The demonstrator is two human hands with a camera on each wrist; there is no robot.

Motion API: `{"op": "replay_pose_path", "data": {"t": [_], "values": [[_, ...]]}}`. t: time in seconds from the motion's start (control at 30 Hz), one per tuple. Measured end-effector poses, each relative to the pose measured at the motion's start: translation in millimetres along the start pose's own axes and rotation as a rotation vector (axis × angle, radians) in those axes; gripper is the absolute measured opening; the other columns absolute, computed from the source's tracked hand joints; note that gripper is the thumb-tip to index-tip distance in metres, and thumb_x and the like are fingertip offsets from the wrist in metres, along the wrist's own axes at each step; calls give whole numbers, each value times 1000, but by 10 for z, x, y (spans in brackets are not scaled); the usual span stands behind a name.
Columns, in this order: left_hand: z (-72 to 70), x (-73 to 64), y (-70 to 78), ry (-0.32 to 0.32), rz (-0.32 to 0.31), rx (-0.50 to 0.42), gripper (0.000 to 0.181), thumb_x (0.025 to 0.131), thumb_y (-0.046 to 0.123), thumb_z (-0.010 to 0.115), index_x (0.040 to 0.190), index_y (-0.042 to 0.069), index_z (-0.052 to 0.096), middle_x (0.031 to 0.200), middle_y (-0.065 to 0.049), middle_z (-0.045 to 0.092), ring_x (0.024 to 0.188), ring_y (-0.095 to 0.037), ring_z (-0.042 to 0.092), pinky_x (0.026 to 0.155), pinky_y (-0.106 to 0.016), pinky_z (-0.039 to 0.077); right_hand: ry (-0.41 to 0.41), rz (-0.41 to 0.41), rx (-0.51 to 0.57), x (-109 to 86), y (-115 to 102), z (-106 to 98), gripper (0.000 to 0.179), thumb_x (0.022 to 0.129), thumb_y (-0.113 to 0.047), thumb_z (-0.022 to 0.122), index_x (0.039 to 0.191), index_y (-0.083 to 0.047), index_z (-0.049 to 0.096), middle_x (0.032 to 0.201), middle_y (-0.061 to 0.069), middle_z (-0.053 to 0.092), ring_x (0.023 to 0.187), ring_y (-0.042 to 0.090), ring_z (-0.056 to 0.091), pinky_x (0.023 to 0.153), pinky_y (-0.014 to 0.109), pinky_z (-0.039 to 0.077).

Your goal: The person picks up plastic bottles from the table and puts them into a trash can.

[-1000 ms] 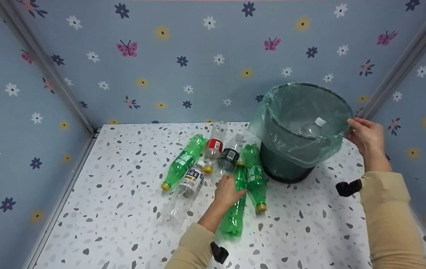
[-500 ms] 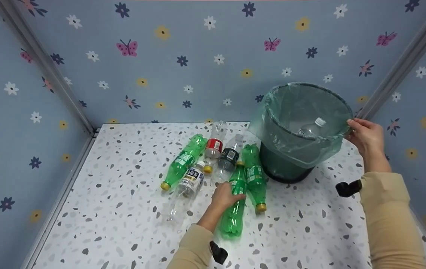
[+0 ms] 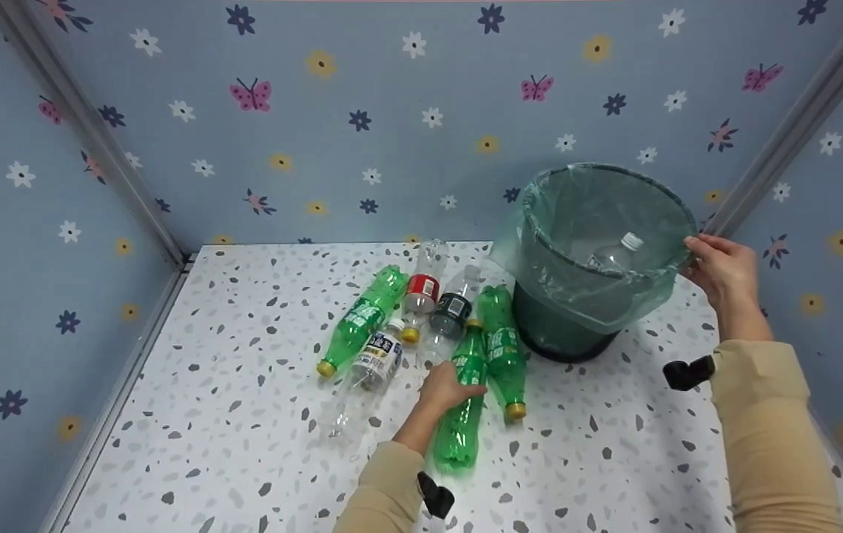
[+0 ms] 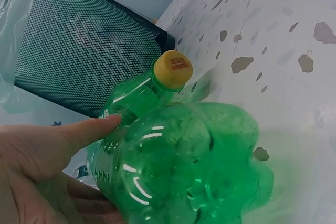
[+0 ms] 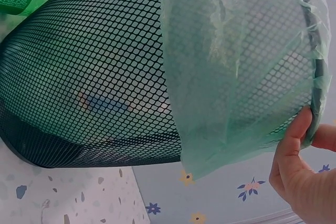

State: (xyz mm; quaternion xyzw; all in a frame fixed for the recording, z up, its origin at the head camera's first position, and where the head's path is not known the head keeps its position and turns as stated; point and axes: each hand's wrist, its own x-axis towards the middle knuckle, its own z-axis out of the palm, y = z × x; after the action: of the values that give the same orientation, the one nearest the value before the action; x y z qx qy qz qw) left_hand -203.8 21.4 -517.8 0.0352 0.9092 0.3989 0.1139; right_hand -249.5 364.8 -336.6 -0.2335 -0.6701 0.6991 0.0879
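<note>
The near green bottle (image 3: 462, 418) is left of the bin (image 3: 558, 329), with the left hand (image 3: 445, 386) curled round it. It looks slick, so a loose hold might drop it. A bump could roll the other green bottle (image 3: 504, 355) just right of it. The right hand (image 3: 726, 274) pinches the bin's rim and bag (image 3: 606, 300); a hard tug might tip the bin.

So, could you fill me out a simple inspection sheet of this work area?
Surface: white speckled top, bottles lying on it.
Job's things: three green bottles, several clear bottles; a bin with a green liner, one clear bottle inside.
Clutter: nothing seen.
Grip: left hand holds the middle green bottle; right hand pinches the bin's rim.
Cables: nothing seen.
Surroundings: blue flowered walls, gray metal posts.
</note>
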Motion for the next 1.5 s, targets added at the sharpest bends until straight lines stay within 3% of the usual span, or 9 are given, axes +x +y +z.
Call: {"op": "replay_pose_path", "data": {"t": [0.43,0.73,0.9,1.13,1.5], "values": [[-9,-79,8,41,-6,-47,40,63,25,76,84,-1,54,70,-4,51,63,-18,49,57,-33,43,-11,-11,-27,-2,-7,10,30,78,-24,65,101,-13,50,99,3,45,71,8,53,61,17,49],[-83,-165,69,68,12,-93,60,64,28,76,105,-8,50,90,-15,56,81,-27,55,70,-40,45,-2,5,-29,23,2,15,29,79,-24,64,102,-13,50,99,3,45,74,10,53,61,17,48],[-157,-207,123,120,40,-137,71,65,26,77,116,-11,43,98,-20,56,88,-31,55,75,-41,45,6,2,-33,32,3,25,28,80,-23,64,103,-12,51,99,2,45,75,10,53,60,17,48],[-277,-260,210,175,86,-205,76,67,23,76,123,-10,37,105,-21,54,94,-31,54,79,-40,45,0,5,-25,34,-2,12,29,79,-24,64,102,-12,51,99,3,45,78,11,54,60,17,49],[-431,-315,325,223,99,-258,83,69,26,74,131,-7,30,124,-24,44,111,-35,44,91,-43,38,9,3,-21,50,-6,26,29,80,-23,64,103,-12,50,99,3,44,82,13,53,59,16,48]]}}
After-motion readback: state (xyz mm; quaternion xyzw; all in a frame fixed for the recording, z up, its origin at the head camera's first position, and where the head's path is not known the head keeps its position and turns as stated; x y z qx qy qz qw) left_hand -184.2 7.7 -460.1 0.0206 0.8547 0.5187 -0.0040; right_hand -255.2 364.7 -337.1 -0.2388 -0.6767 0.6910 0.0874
